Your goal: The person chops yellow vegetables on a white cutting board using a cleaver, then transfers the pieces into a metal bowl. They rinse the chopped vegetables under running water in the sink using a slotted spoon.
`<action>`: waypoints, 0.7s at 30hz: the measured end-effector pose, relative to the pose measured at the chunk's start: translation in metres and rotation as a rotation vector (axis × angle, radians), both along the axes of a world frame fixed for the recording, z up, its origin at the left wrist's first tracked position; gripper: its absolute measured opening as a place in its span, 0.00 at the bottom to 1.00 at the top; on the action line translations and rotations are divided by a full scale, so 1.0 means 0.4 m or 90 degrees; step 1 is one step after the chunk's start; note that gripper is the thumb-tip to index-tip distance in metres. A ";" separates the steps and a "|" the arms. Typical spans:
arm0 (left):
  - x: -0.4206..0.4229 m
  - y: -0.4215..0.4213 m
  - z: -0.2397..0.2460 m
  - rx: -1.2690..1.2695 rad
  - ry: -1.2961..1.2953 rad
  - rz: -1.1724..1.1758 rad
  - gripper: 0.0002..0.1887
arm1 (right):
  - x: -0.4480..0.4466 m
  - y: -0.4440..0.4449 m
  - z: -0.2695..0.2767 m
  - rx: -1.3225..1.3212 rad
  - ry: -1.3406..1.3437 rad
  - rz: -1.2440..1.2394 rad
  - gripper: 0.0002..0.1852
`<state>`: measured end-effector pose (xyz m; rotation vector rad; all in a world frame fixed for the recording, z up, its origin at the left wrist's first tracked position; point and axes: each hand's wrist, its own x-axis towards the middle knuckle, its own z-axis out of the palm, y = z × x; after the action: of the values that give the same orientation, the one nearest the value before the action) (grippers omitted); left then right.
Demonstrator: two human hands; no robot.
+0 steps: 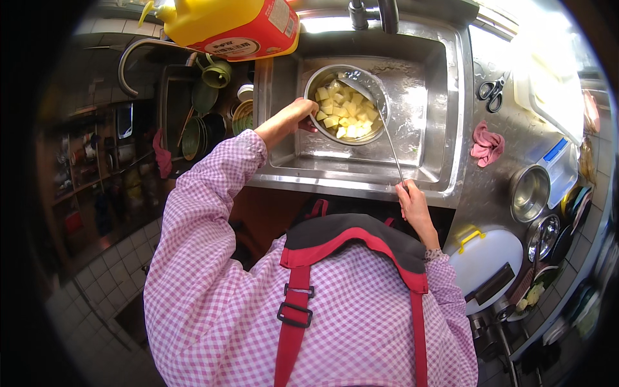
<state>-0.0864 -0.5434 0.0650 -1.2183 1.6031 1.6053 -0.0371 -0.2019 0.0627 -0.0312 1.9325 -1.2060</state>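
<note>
In the stainless-steel sink [404, 130] a round metal bowl [321, 77] holds pale yellow cubes [346, 111], which look like cut potato, in water. My left hand [301, 116] grips the bowl's left rim, its thumb near the inner wall. A long-handled metal ladle [390, 142] slants into the bowl from the lower right, its head at the far side among the cubes. Around the handle's near end, above the sink's front edge, my right hand [414, 205] is closed.
A yellow detergent jug [208, 24] stands behind the sink, near a black faucet [359, 15]. On the right counter lie scissors [492, 92], a pink cloth [487, 144], a metal basin [530, 193] and a white cutting board [488, 256] with a cleaver [492, 285]. Dishes [193, 138] fill the left side.
</note>
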 end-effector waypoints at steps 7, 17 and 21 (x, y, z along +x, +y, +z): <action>0.003 -0.017 -0.049 -0.004 0.021 -0.048 0.05 | 0.020 0.010 0.014 -0.011 0.291 0.060 0.10; 0.014 0.000 -0.043 -0.005 0.063 -0.033 0.16 | 0.031 0.026 0.060 -0.098 -0.036 -0.188 0.09; -0.012 0.015 0.013 -0.072 0.076 -0.022 0.19 | 0.021 0.020 0.009 -0.260 -0.280 -0.330 0.11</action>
<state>-0.0913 -0.5375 0.0700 -1.1626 1.8011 1.6119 -0.0286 -0.1938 0.0662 0.5063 1.3210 -1.7615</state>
